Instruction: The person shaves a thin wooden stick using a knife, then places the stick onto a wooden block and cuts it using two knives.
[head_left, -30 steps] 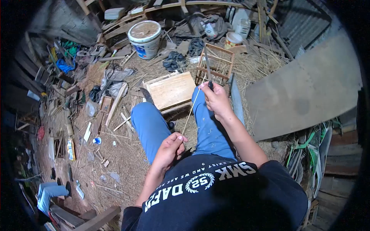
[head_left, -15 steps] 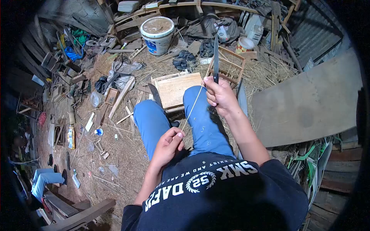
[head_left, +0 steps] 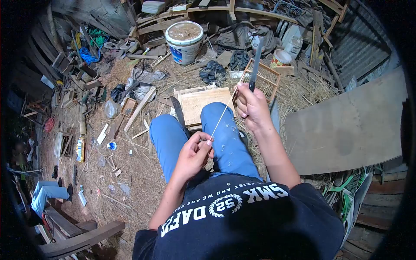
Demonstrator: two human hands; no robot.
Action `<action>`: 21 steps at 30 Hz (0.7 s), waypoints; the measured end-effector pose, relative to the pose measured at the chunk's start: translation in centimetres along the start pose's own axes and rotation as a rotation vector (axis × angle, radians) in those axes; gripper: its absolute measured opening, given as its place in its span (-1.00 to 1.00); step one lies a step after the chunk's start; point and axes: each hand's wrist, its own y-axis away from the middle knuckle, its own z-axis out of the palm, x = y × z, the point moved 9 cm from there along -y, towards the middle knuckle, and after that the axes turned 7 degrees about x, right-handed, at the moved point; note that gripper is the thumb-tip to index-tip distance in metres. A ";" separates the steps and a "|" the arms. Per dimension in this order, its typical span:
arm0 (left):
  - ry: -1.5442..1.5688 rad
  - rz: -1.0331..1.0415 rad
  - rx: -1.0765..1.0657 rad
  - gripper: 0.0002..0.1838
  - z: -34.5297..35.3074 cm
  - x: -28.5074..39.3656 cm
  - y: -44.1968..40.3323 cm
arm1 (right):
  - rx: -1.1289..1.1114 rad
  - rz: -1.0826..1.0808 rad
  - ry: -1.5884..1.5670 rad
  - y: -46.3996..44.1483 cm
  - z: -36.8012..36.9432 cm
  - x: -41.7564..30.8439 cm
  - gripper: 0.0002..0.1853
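A thin pale wooden stick (head_left: pixel 222 118) slants up between my hands, above my right thigh. The fingertips of my left hand (head_left: pixel 193 155) are pinched on its lower end. My right hand (head_left: pixel 253 107) is closed around the black handle of a knife (head_left: pixel 256 63), blade pointing up and away from me. The stick's upper end meets the thumb and fingers of that same hand, close to the handle. Small pale curls lie on my blue trousers (head_left: pixel 229 149).
Past my knees is a wooden board (head_left: pixel 206 103), with a dark flat blade (head_left: pixel 178 110) beside it. A slatted wooden frame (head_left: pixel 264 80) and a lidded bucket (head_left: pixel 184 41) stand farther out. A large sheet (head_left: pixel 346 125) lies right. Another person's legs (head_left: pixel 50 195) show at left.
The knife has tipped from upright to a slight rightward lean. My left hand has risen a little along with the stick. The whole view has shifted slightly.
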 end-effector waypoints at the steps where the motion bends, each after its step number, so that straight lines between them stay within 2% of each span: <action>1: -0.009 -0.004 0.004 -0.81 -0.1 -0.1 -0.1 | 0.022 0.000 -0.022 -0.3 -0.5 -0.3 -0.82; 6: -0.045 -0.007 0.012 -0.84 -1.1 -1.0 -0.8 | 0.100 -0.035 -0.037 -1.8 -2.9 -2.3 -0.81; 8: -0.102 0.135 0.058 -0.86 -1.7 -0.5 -1.3 | 0.106 -0.055 -0.035 -2.2 -3.7 -2.7 -0.82; 14: -0.117 0.155 0.114 -0.92 -2.2 -0.1 -2.1 | 0.121 -0.043 -0.044 -2.4 -4.9 -2.4 -0.79; 17: -0.142 0.250 0.163 -0.95 -2.2 0.2 -2.5 | 0.142 -0.043 -0.037 -2.6 -5.4 -2.2 -0.80; 21: -0.203 0.279 0.179 -0.95 -2.6 -0.1 -3.0 | 0.154 -0.055 -0.033 -2.7 -5.4 -2.3 -0.80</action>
